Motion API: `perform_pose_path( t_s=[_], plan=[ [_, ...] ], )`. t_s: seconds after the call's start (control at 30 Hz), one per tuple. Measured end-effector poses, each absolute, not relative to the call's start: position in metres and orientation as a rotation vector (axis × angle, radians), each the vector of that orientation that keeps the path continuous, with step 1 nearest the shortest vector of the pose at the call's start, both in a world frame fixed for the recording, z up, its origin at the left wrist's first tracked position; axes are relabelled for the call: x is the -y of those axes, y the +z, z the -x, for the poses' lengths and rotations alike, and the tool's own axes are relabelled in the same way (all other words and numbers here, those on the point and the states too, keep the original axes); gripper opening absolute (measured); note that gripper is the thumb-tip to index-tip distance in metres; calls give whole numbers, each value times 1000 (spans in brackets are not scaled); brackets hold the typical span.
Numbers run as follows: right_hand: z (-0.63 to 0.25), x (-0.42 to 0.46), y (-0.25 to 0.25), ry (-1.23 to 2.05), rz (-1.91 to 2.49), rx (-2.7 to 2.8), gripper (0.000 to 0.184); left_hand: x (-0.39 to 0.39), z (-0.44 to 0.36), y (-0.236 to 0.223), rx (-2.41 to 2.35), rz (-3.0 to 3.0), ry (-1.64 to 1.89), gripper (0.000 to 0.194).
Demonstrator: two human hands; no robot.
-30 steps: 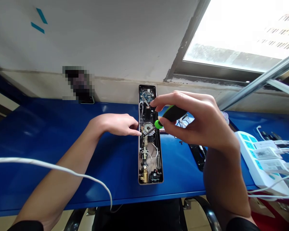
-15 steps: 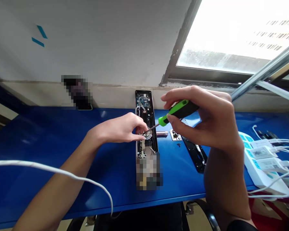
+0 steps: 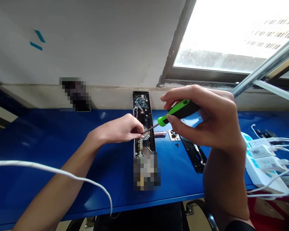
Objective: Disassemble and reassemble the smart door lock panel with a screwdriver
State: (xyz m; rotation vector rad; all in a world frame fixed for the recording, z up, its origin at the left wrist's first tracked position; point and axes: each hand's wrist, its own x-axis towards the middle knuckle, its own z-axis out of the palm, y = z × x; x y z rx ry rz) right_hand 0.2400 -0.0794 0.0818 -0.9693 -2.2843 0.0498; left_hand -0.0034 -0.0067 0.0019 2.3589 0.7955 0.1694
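Lock: A long smart door lock [image 3: 144, 117] lay flat and open on the table, its inside showing. It had a shiny metal edge, a green circuit board [image 3: 141, 102] at the top, thin wires, and a round metal ring [image 3: 146, 133]. Its low end was blurred.

Right hand: The right hand [image 3: 202, 120] hung in the air at 2 o'clock from the lock.

Right fingers: They were closed tight around a screwdriver [image 3: 179, 110] with a smooth black and green handle. Its thin metal tip reached the ring.

Left hand: The left hand [image 3: 120, 128] came in from 9 o'clock, over the lock's edge.

Left fingers: They curled down by the ring, close to the tip. I could not tell if they pinched anything.

Table: A shiny blue table [image 3: 38, 134] held the lock.

Nearby: At 3 o'clock lay a metal tube [image 3: 160, 134], a small metal plate [image 3: 173, 134], and a long black plate [image 3: 195, 157]. Farther out sat a white power strip [image 3: 262, 173] with plugs.
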Motion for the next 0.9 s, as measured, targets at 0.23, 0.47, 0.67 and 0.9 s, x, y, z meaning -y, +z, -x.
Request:
perform_pose_path(
  t_s=[0.23, 0.47, 0.67, 0.9],
  plan=[
    [-240, 78, 81, 11, 949, 2297, 45, 6, 6, 4, -842, -2373, 156, 23],
    [-241, 76, 75, 46, 864, 2263, 37, 6, 9, 5, -863, -2348, 138, 23],
    [-247, 71, 74, 98, 899, 2383, 35, 9, 8, 7, -856, -2356, 152, 20],
    [-259, 69, 79, 181, 1005, 2533, 36, 14, 0, 6, -790, -2338, 141, 19]
  ],
)
